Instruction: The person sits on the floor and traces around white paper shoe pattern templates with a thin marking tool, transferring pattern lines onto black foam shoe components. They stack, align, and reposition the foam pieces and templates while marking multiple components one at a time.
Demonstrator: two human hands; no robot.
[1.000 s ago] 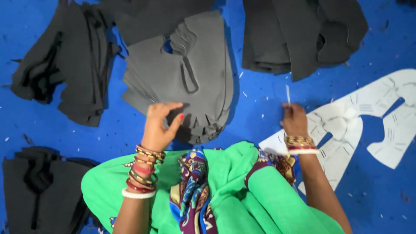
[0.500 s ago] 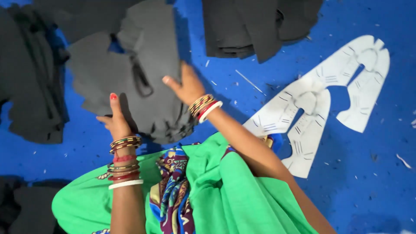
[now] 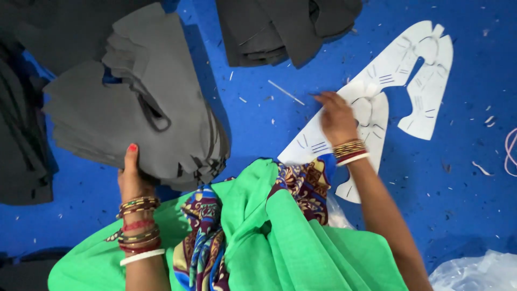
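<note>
A white paper pattern (image 3: 377, 102), cut in a curved, forked shape with short dark marks drawn on it, lies flat on the blue worktop (image 3: 463, 178). Left of the pattern, a fanned stack of dark grey cut pieces (image 3: 134, 113) rests on the same surface. Above the pattern sits a second pile of dark pieces (image 3: 285, 27), and more dark fabric (image 3: 21, 145) lies at the far left edge, beyond the fanned stack. A crumpled clear plastic bag (image 3: 474, 272) shows well below the pattern.

The left hand (image 3: 131, 180) grips the near edge of the fanned stack, thumb pressed on top, the fingers hidden underneath. The right hand (image 3: 336, 116) rests on the pattern's middle, its fingers loosely curled and touching the paper, holding nothing that can be seen.
</note>
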